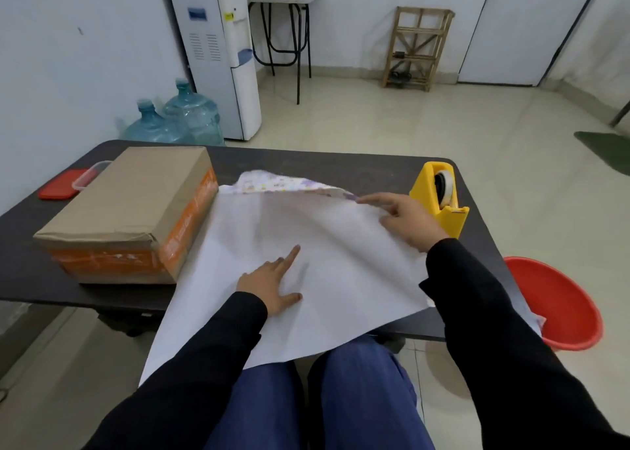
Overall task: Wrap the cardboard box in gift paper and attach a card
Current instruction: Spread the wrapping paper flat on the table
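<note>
The gift paper (327, 231) lies white side up across the dark table (341, 165), its near edge hanging over my lap. Its far edge curls up and shows a printed pattern. My left hand (274, 284) presses flat on the paper's middle with fingers spread. My right hand (405, 219) rests on the paper's far right part, the forefinger stretched along the lifted edge; whether the thumb pinches the sheet is hidden. The cardboard box (133, 211), brown with orange tape, stands to the left, touching the paper's edge.
A yellow tape dispenser (439, 199) stands at the table's right edge, just beyond my right hand. A clear container with a red lid (68, 183) sits behind the box. A red bucket (559, 304) is on the floor at the right. Water bottles and a dispenser stand farther back.
</note>
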